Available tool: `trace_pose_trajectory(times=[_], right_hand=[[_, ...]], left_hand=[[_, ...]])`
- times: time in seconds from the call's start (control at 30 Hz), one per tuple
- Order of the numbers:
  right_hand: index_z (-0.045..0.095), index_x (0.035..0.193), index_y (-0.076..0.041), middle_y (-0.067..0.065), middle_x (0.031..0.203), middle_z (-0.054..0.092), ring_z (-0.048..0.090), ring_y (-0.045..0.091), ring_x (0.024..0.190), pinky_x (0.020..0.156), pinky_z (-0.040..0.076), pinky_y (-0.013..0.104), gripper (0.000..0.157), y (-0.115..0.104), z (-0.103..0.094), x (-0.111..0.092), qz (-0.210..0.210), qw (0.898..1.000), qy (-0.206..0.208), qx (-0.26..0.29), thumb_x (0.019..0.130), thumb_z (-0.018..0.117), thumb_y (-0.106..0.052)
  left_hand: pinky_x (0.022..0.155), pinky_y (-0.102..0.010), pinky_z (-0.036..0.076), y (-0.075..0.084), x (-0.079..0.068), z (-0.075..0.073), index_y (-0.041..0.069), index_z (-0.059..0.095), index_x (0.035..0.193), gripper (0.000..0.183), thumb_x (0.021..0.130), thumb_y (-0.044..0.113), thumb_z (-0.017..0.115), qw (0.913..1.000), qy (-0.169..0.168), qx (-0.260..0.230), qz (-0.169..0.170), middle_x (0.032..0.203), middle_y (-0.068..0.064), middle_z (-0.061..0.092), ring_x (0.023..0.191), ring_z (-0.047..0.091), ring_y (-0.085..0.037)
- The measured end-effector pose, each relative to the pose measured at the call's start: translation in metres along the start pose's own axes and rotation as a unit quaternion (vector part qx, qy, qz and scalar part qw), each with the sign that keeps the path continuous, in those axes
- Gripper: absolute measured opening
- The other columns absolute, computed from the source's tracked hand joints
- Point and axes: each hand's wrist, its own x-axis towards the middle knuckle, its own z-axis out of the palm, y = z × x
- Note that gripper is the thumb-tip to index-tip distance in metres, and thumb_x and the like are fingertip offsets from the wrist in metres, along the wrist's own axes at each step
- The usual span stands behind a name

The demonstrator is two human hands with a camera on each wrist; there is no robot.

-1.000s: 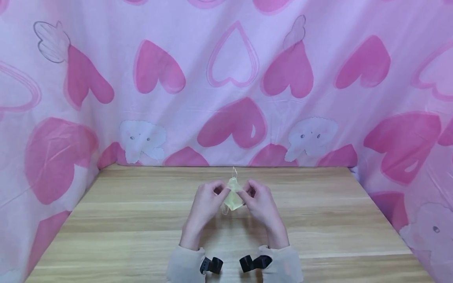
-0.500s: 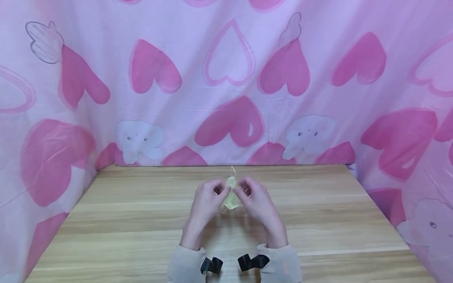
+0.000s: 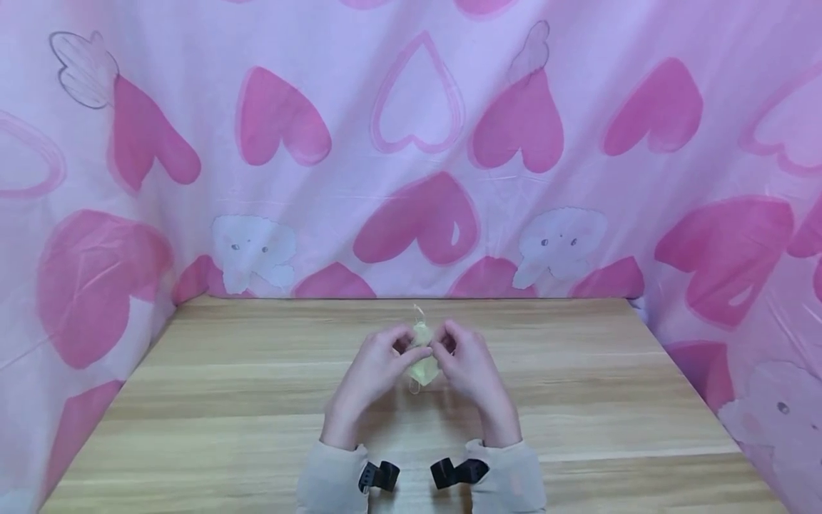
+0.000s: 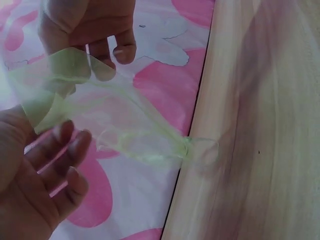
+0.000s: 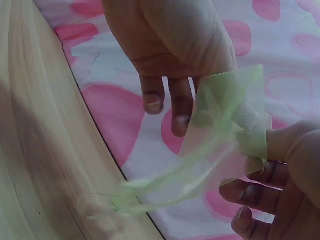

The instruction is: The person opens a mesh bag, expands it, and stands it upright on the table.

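Facing pink heart-printed cloth (image 3: 415,221) beyond a sheer green pouch (image 3: 424,371), and working over the wood-grain surface (image 3: 193,414) beneath it. Left of the pouch, seemingly pinching its edge with the left hand (image 3: 379,360), with thumb and forefinger set narrow and the other fingers loosely bent. Holding the pouch between both hands, apparently clear of the surface. Probably working it open, so calling for a gentle, even outward pull next. In the head view, running lengthwise away from the body, roughly square to the line between the hands, and trailing thin cord loops (image 3: 419,312) at near and far ends; in both wrist views, pointing a narrow, gathered end toward the surface. Right of the pouch, seemingly pinching the opposite edge with the right hand (image 3: 469,360), fingers likewise narrow.
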Motion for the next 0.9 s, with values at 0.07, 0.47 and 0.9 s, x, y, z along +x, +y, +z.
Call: trace_pose_trajectory(times=[0.07, 0.47, 0.9], right_hand=[[0.058, 0.077, -0.012, -0.004, 0.065, 0.054, 0.052, 0.012, 0.057, 0.050, 0.044, 0.025, 0.018, 0.000, 0.000, 0.000, -0.004, 1.000, -0.007, -0.003, 0.090, 0.066, -0.002], [0.053, 0.075, -0.013, -0.004, 0.061, 0.048, 0.045, 0.012, 0.055, 0.047, 0.036, 0.023, 0.024, -0.002, -0.001, -0.001, -0.017, 1.000, -0.005, 0.005, 0.088, 0.071, -0.004], [0.065, 0.102, -0.007, -0.005, 0.067, 0.050, 0.047, 0.008, 0.056, 0.051, 0.041, 0.026, 0.018, -0.002, 0.003, 0.002, -0.063, 0.996, 0.049, -0.049, 0.087, 0.067, 0.002]], left_hand=[[0.066, -0.028, 0.050, 0.000, 0.000, 0.000, 0.021, 0.065, 0.086, 0.017, 0.094, 0.037, 0.065, 0.9999, 0.010, 0.003, 0.007, 0.075, 0.011, 0.061, 0.072, 0.058, -0.009], [0.049, -0.025, 0.041, 0.002, 0.002, 0.004, 0.018, 0.060, 0.069, 0.019, 0.080, 0.005, 0.068, 0.9839, 0.154, 0.086, 0.028, 0.058, 0.010, 0.051, 0.051, 0.045, -0.007], [0.051, -0.025, 0.042, 0.004, 0.004, 0.009, 0.014, 0.062, 0.077, 0.017, 0.087, 0.015, 0.075, 0.9876, 0.131, 0.075, 0.043, 0.062, 0.008, 0.052, 0.055, 0.047, -0.008]])
